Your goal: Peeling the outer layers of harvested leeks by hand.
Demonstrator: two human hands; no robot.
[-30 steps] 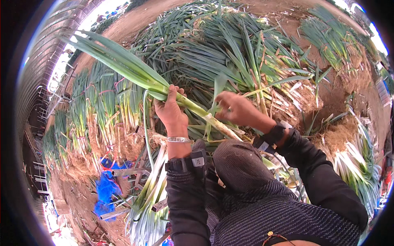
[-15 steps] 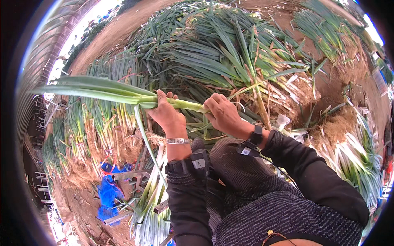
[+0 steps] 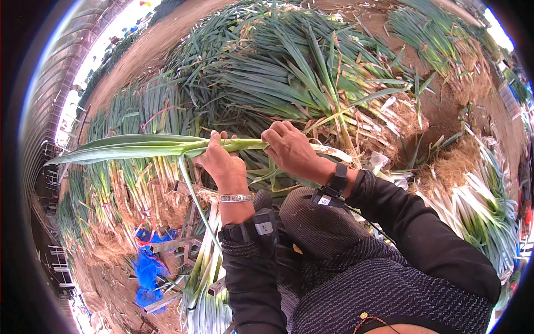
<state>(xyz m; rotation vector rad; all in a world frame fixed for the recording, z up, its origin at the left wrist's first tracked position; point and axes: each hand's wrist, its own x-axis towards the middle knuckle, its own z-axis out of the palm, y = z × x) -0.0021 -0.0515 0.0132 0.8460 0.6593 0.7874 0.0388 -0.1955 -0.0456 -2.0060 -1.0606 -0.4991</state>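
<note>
A long green onion (image 3: 133, 147) lies crosswise in front of me, its leaves pointing left. My left hand (image 3: 222, 161) is closed around its stalk just right of where the leaves fan out. One narrow leaf (image 3: 194, 195) hangs loose below that hand. Farther right, my right hand (image 3: 292, 149) is closed with bent fingers on the pale part of the stalk. The white lower end (image 3: 332, 151) shows beyond it, partly hidden by the hand. Below the right hand, a cluster of cleaned green onions (image 3: 206, 278) lies beside my left forearm.
A big heap of green onions (image 3: 267, 72) with earthy roots spreads ahead. Tied bundles (image 3: 122, 183) stand at the left. White-stemmed ones (image 3: 473, 206) lie at the right near a root mass. Blue plastic (image 3: 149, 270) and a metal frame (image 3: 172, 244) are at lower left.
The onion's leafy end has swung down and is more level. Both hands have shifted slightly left, the right one still at the stalk, and more of its white end shows.
</note>
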